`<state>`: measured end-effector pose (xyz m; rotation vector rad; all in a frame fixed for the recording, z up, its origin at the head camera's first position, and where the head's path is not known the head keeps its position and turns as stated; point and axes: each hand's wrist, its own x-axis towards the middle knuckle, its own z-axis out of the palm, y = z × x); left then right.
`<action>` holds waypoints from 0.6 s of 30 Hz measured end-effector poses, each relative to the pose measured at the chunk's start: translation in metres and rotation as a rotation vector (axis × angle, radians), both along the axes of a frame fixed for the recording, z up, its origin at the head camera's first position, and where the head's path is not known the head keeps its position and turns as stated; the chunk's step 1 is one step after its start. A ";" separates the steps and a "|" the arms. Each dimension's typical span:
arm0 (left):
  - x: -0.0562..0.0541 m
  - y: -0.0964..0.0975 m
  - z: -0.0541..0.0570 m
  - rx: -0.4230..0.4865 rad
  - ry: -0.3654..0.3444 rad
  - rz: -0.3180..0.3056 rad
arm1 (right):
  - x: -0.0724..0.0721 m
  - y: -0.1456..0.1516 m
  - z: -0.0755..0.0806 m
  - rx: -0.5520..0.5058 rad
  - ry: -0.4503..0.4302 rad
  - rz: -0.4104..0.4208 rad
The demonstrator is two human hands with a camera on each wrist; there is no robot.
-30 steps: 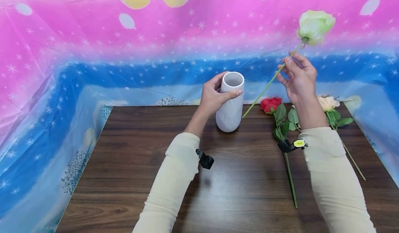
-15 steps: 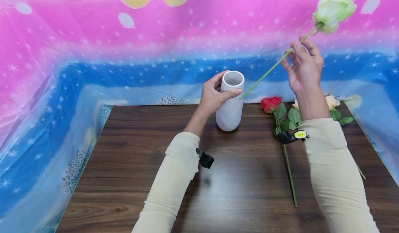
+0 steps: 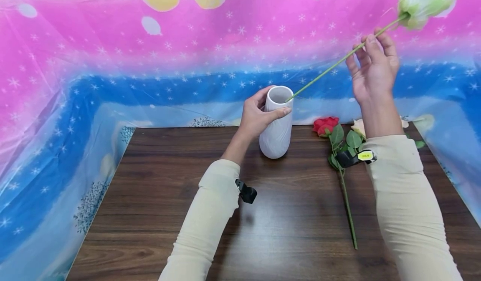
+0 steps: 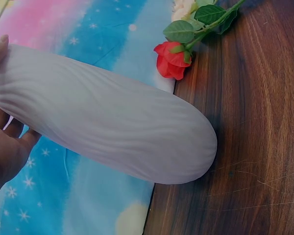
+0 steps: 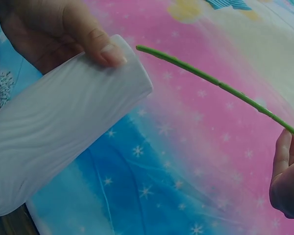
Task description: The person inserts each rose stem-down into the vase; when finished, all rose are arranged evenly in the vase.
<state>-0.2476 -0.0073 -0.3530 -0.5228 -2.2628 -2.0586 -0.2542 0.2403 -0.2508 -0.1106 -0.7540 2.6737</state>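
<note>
A white ridged vase (image 3: 276, 132) stands on the table, its round mouth facing up. My left hand (image 3: 259, 112) grips it just below the rim, the thumb across the front. My right hand (image 3: 375, 70) is raised to the right and pinches the green stem of a pale green-white flower (image 3: 426, 3). The stem (image 5: 218, 84) slants down to the left. In the head view its lower tip overlaps the vase mouth; the right wrist view shows that tip just off the rim, not touching.
A red rose (image 3: 325, 126) with leaves lies on the dark wooden table (image 3: 180, 206). Right of it lies a cream flower (image 3: 358, 126), partly hidden behind the right forearm. A pink and blue patterned cloth (image 3: 188, 59) hangs behind.
My right hand has risen and shifted right with the flower. The stem's tip has come up from beside the vase to its mouth. Left hand and vase have stayed in place.
</note>
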 end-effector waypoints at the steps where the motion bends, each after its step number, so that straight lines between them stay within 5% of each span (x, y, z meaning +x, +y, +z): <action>1: 0.000 0.000 0.000 0.000 0.000 0.000 | 0.000 0.000 0.001 0.000 0.003 -0.004; 18: 0.000 0.000 0.000 0.001 0.001 0.004 | 0.002 -0.016 0.004 0.123 0.132 -0.026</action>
